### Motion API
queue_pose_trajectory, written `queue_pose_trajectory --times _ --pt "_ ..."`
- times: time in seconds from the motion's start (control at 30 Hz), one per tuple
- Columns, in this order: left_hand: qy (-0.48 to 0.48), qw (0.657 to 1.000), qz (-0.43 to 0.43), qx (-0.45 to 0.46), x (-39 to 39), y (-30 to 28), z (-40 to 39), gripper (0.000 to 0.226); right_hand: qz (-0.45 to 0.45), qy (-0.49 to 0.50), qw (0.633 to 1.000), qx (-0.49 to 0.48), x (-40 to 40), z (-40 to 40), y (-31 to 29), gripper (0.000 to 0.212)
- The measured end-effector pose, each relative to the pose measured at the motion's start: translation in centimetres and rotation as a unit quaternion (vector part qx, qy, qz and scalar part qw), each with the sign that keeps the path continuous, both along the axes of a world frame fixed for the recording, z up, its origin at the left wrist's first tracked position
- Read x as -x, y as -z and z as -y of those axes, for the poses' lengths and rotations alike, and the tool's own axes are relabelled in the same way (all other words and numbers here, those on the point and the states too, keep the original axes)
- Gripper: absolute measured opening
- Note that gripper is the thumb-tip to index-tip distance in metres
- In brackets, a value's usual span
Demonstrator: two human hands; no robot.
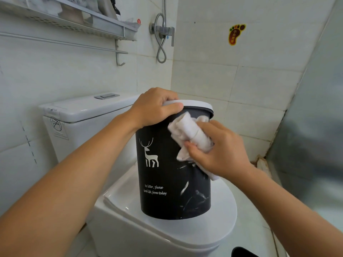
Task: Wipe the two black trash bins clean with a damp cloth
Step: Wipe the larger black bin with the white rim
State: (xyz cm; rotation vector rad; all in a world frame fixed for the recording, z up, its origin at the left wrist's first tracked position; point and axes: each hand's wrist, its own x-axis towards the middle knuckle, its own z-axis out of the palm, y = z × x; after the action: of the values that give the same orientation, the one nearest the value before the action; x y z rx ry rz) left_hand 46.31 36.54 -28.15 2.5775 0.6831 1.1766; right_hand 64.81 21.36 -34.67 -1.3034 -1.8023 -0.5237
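Observation:
A black trash bin (167, 182) with a white deer print, white lettering and a grey rim ring stands upright on the closed toilet lid (219, 216). My left hand (154, 108) grips the bin's rim at its near left, thumb over the front. My right hand (217, 151) holds a bunched white cloth (187, 130) against the bin's upper right side. Wet streaks show on the bin's lower right. A dark rounded object (241, 252), partly cut off at the bottom edge, could be a second bin.
The toilet tank (81, 115) stands behind the bin on the left. Above it hang a wall shelf (74, 21) and a towel rail (65, 42). A shower valve with hose (162, 34) is on the back wall. A frosted glass panel (315, 127) closes the right side.

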Motion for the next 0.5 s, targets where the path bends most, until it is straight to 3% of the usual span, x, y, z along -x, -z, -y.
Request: queue_pose_trajectory --times 0.17,0.4,0.5 --pt "0.046 0.996 0.013 0.074 0.9 -0.1 -0.5 0.051 0.161 -0.049 0.984 0.065 0.8 2.7 3.6 0.04" --pt "0.085 0.992 0.023 0.09 1.2 -0.3 0.0 0.057 -0.048 0.039 0.998 -0.013 0.6 -1.9 -1.6 0.035" --pt "0.099 0.991 0.025 0.086 1.3 -0.3 0.1 0.05 -0.04 0.031 0.999 -0.017 1.1 -0.9 -1.1 0.03"
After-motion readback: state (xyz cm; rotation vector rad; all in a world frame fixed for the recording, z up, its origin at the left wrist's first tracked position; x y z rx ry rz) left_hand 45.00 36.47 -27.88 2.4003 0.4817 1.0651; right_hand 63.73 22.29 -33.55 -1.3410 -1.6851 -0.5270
